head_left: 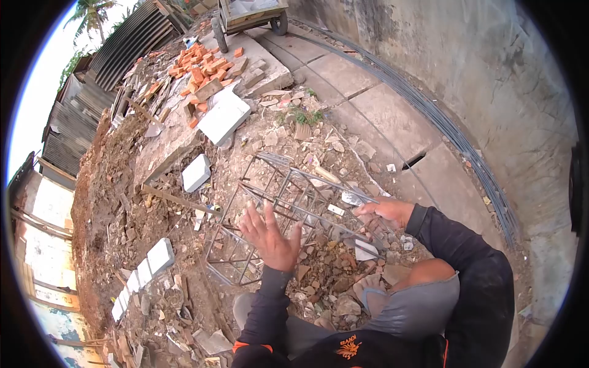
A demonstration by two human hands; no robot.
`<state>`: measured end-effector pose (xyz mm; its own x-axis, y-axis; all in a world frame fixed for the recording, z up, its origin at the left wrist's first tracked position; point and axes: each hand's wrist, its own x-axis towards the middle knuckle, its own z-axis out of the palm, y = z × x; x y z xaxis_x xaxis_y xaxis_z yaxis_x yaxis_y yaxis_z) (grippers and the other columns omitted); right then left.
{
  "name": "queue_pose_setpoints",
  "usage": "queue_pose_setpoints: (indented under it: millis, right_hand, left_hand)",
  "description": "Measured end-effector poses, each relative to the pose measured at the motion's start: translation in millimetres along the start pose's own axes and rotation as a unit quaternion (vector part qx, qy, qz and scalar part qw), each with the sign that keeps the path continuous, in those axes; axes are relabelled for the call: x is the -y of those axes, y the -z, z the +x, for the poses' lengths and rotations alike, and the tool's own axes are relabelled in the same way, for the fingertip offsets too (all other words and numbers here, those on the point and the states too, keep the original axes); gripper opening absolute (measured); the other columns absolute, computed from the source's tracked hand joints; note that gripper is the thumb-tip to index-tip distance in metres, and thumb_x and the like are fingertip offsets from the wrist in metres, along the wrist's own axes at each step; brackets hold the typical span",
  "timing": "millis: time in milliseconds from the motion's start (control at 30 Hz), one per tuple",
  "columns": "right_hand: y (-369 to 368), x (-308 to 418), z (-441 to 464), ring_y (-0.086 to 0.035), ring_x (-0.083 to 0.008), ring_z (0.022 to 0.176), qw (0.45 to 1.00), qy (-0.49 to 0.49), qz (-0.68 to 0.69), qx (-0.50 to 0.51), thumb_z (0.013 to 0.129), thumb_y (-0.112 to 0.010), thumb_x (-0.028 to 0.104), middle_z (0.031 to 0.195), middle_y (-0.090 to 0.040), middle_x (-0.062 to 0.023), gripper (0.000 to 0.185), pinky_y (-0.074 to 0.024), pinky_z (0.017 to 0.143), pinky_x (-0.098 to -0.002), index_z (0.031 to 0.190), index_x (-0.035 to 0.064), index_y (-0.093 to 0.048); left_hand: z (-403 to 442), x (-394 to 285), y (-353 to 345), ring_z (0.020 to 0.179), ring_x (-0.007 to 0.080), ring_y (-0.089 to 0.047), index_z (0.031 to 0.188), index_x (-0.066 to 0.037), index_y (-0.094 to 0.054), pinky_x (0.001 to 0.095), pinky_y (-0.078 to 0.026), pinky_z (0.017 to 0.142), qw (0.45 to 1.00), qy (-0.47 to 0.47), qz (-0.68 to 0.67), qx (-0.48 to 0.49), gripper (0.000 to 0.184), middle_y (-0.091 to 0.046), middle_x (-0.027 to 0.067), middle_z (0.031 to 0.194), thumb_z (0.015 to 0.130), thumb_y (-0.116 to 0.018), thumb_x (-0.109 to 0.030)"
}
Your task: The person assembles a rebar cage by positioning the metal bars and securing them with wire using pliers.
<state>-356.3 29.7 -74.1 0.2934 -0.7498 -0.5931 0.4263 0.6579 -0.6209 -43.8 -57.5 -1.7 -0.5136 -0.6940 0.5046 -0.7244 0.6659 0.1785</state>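
Note:
A cage of thin steel rods (235,264) tied with square stirrups lies over the rubble in front of the person's knees. My left hand (270,238) is raised over the cage, palm down with its fingers spread, and holds nothing. At the right end of the cage, my right hand (386,210) has its fingers wrapped round or pressed near the end of a long rod; the fingertips are partly hidden. The person's bent knee (429,273) and a sandalled foot (371,293) are just below the cage.
Orange bricks (199,64) lie piled beyond white blocks (224,118). More white blocks (161,255) line the left. A cart (253,18) stands at the top. Long steel bars (429,113) run along the concrete wall (491,67). A wooden stake (175,197) sticks out left.

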Motion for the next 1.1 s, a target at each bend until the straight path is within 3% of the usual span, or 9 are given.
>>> queue_pose_setpoints:
  millis: [67,100,167,200,567,833,900,1000,1100]
  right_hand:
    - [-3,3,-2,-0.073,-0.0304,0.073,1.000,-0.004,-0.011,-0.006,0.102,-0.062,0.023,0.093,-0.071,-0.0145,0.024,-0.0571,0.060,-0.0427,0.118,0.0045,-0.061]
    - [-8,4,-2,-0.073,-0.0308,0.074,1.000,-0.010,-0.021,-0.009,0.102,-0.061,0.022,0.092,-0.071,-0.0149,0.024,-0.0575,0.060,-0.0427,0.119,0.0047,-0.061]
    - [-23,3,-3,-0.074,-0.0305,0.075,0.999,-0.026,-0.024,-0.028,0.103,-0.060,0.024,0.093,-0.072,-0.0148,0.025,-0.0582,0.062,-0.0426,0.119,0.0045,-0.061]
    - [-30,5,-3,-0.074,-0.0302,0.075,0.998,-0.034,-0.025,-0.046,0.104,-0.058,0.025,0.093,-0.072,-0.0146,0.026,-0.0588,0.064,-0.0426,0.119,0.0044,-0.062]
    - [-59,21,-16,-0.073,-0.0291,0.074,0.993,-0.008,-0.063,-0.097,0.107,-0.050,0.028,0.088,-0.072,-0.0112,0.031,-0.0603,0.067,-0.0444,0.120,0.0037,-0.065]
    - [-135,56,-53,-0.073,-0.0297,0.083,0.993,0.018,-0.087,-0.077,0.109,-0.044,0.022,0.097,-0.071,-0.0142,0.036,-0.0620,0.070,-0.0467,0.136,0.0027,-0.058]
    - [-138,50,-55,-0.070,-0.0277,0.078,0.994,0.044,-0.039,-0.094,0.107,-0.054,0.028,0.087,-0.065,-0.0102,0.030,-0.0595,0.072,-0.0459,0.126,0.0051,-0.059]
    - [-130,39,-59,-0.070,-0.0264,0.087,0.984,0.098,-0.137,-0.065,0.106,-0.058,0.032,0.105,-0.065,-0.0117,0.035,-0.0608,0.079,-0.0472,0.128,0.0048,-0.058]
    - [-137,27,-56,-0.068,-0.0231,0.091,0.983,0.056,-0.107,-0.141,0.105,-0.060,0.035,0.121,-0.063,-0.0105,0.040,-0.0613,0.081,-0.0477,0.129,0.0038,-0.057]
  left_hand:
    - [-14,23,3,0.139,0.0467,-0.042,0.149,-0.006,-0.046,0.0589,-0.028,0.118,0.993,0.088,-0.003,-0.081,0.074,-0.048,0.0270,0.148,0.085,-0.077,-0.024]
    - [-15,28,2,0.139,0.0467,-0.042,0.149,-0.006,-0.046,0.0589,-0.028,0.118,0.992,0.093,-0.006,-0.082,0.074,-0.048,0.0270,0.148,0.085,-0.077,-0.024]
    - [-11,34,3,0.110,0.0432,-0.061,0.134,-0.003,-0.058,0.0518,-0.047,0.097,0.997,0.079,-0.007,0.013,0.048,-0.064,0.0236,0.119,0.090,-0.071,-0.017]
    - [-5,34,4,0.087,0.0414,-0.063,0.120,-0.002,-0.063,0.0508,-0.050,0.077,0.994,0.093,-0.047,-0.021,0.031,-0.065,0.0199,0.099,0.092,-0.068,-0.015]
    - [32,72,16,0.089,0.0414,-0.070,0.108,-0.002,-0.074,0.0514,-0.054,0.078,0.973,0.192,-0.103,0.071,0.033,-0.073,0.0248,0.094,0.090,-0.069,-0.029]
    - [84,85,47,0.082,0.0414,-0.072,0.102,-0.004,-0.078,0.0496,-0.056,0.077,0.987,0.090,-0.124,0.053,0.037,-0.073,0.0237,0.083,0.090,-0.070,-0.038]
    - [91,81,45,0.083,0.0419,-0.072,0.101,-0.007,-0.079,0.0499,-0.057,0.078,0.984,0.088,-0.134,0.081,0.035,-0.074,0.0235,0.084,0.089,-0.071,-0.039]
    - [77,88,12,0.083,0.0426,-0.071,0.099,-0.009,-0.080,0.0507,-0.056,0.078,0.977,0.062,-0.177,0.099,0.035,-0.073,0.0231,0.084,0.087,-0.071,-0.040]
    - [62,87,-9,0.082,0.0426,-0.071,0.099,-0.009,-0.080,0.0511,-0.056,0.077,0.982,0.078,-0.140,0.100,0.035,-0.073,0.0234,0.085,0.087,-0.070,-0.041]
